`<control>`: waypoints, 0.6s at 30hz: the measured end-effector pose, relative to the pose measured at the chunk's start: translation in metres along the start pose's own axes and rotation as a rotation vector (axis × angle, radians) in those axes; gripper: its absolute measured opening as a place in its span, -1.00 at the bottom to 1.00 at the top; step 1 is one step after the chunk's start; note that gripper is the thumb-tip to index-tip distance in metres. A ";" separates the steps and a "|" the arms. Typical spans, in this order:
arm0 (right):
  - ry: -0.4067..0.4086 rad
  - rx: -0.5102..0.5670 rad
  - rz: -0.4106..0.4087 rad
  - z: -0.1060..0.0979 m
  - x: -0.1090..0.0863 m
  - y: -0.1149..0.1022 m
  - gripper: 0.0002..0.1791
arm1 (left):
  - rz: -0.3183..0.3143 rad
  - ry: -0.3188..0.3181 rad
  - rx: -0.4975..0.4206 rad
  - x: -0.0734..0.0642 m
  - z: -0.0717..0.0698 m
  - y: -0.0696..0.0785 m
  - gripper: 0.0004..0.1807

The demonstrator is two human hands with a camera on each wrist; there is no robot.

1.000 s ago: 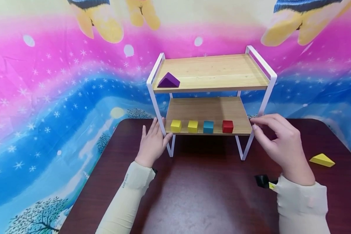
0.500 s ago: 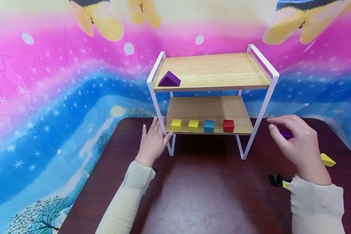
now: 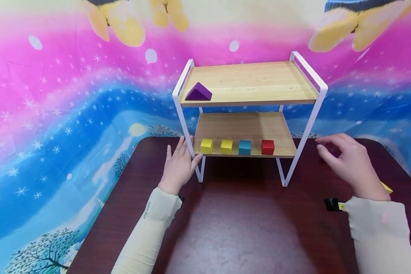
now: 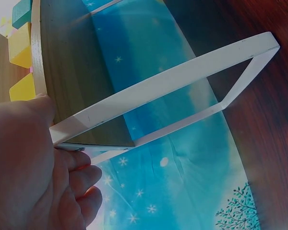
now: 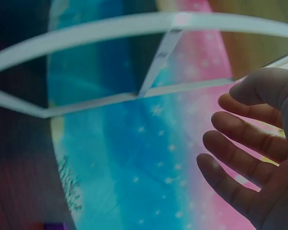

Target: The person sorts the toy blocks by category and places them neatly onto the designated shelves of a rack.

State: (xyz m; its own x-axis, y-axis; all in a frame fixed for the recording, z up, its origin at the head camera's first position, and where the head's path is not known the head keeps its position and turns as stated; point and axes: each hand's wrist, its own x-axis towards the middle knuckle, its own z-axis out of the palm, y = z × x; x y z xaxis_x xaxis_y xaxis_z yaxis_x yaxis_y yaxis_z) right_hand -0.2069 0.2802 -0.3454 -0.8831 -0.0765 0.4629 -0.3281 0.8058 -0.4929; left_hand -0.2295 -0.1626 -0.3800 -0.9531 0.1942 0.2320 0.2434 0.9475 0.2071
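Observation:
A two-tier shelf rack (image 3: 250, 102) with wooden boards and white metal frames stands on the table. My left hand (image 3: 178, 167) holds its left front leg, thumb in front and fingers on the outer side; the left wrist view shows the thumb by the lower board's edge. My right hand (image 3: 349, 160) hovers right of the rack, fingers loosely bent and apart, holding nothing. On the lower board stand two yellow cubes (image 3: 206, 146), a blue cube (image 3: 244, 147) and a red cube (image 3: 268, 147) in a row. A purple triangular block (image 3: 199, 92) sits at the upper board's left front.
Partly behind my right hand lies a purple block (image 5: 55, 226) on the dark table (image 3: 246, 220). A yellow triangular block (image 3: 387, 187) shows beside the right wrist, mostly hidden. A printed cloth (image 3: 72, 114) hangs behind the rack.
My right hand has left the rack's right leg and moved rightward, over the purple block, covering more of the yellow triangular block. The left hand has stayed at the left leg.

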 end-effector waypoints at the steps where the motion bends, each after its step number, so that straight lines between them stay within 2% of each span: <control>1: -0.019 -0.011 0.002 0.000 0.002 0.004 -0.72 | 0.000 -0.001 0.002 0.000 0.000 0.000 -0.21; 7: -0.105 -0.047 0.010 -0.001 0.011 0.018 -0.70 | -0.001 -0.006 -0.001 -0.001 0.000 0.000 -0.21; 18: -0.281 -0.036 0.070 0.004 0.028 0.051 -0.59 | -0.009 -0.007 -0.010 0.000 -0.001 0.000 -0.21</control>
State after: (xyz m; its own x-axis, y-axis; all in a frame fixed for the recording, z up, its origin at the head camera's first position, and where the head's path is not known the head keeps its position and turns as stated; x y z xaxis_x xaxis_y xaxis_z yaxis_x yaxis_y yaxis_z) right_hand -0.2499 0.3172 -0.3604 -0.9631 -0.1758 0.2038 -0.2555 0.8346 -0.4880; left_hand -0.2295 -0.1627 -0.3795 -0.9565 0.1875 0.2234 0.2366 0.9468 0.2182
